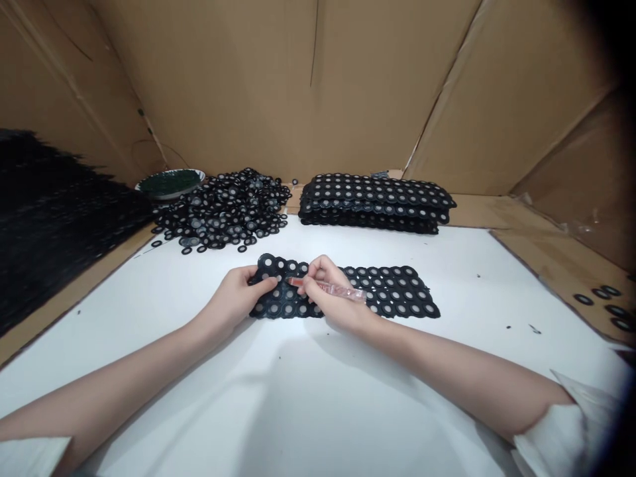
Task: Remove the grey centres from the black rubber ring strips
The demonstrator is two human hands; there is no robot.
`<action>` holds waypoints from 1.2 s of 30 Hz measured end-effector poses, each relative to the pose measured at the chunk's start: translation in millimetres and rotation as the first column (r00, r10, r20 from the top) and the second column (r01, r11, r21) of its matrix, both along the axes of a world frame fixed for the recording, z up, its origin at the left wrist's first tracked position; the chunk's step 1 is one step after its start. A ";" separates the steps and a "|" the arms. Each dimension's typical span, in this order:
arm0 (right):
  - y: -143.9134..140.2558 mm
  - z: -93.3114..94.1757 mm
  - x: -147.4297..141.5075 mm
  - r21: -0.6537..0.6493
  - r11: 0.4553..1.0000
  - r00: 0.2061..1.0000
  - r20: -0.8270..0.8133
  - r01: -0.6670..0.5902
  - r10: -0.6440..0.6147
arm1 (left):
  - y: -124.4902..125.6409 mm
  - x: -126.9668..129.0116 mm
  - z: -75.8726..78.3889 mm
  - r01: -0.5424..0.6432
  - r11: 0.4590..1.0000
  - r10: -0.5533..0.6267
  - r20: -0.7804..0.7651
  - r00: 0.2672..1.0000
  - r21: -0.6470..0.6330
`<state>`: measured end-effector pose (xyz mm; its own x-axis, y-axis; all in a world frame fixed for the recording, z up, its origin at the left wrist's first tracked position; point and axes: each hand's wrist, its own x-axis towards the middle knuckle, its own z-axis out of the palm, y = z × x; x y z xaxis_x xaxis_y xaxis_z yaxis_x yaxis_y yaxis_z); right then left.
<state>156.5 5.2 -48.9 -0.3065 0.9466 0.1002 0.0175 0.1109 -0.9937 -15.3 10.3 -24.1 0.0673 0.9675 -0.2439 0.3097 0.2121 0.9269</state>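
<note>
The right hand (330,291) is closed in a pencil grip around a clear pen-like tool (328,287) with a reddish tip, the tip pointing left onto a black sheet of rings (387,291) that lies flat at the centre of the frame. The left hand (238,295) pinches the sheet's left end, thumb on top and fingers curled under the edge, so it is closed on the sheet itself. Both hands meet over the sheet's left third; the rest of the sheet stretches to the right, untouched.

The sheet rests on a white board (298,397) that fills the lower half of the frame. Judging by how things lie, the work looks partly done: a pile of loose rings (226,209) sits in the upper left of centre, too many to count, while the sheet in hand seems nearly whole, and a stack of sheets (377,202) waits just above centre. The stack holds several layers, perhaps four or five, though the edges blur together.

One green dish (171,182) stands left of the loose pile. At the right edge of the frame, about five stray rings (603,301) lie on the cardboard (546,258). A dark mass (54,212) fills the left edge; what it is cannot be told
</note>
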 end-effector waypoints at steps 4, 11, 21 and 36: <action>-0.7 -1.9 -4.4 0.089 0.995 0.982 0.180 0.050 -0.066 | -7.8 5.3 2.3 0.004 1.000 -0.002 0.115 0.993 -0.022; -0.7 -0.2 -5.1 0.120 0.993 0.969 0.247 0.002 -0.032 | -6.9 6.4 4.1 -0.034 0.995 0.052 0.192 0.980 -0.096; -2.8 4.7 -5.8 0.098 0.995 0.987 0.157 0.006 -0.021 | -9.5 4.6 1.2 -0.084 0.995 0.091 0.136 0.987 -0.054; 3.5 -4.6 9.5 0.055 0.998 0.999 0.008 -0.035 0.035 | 2.3 -2.1 -4.3 -0.108 0.990 0.114 -0.057 0.992 0.089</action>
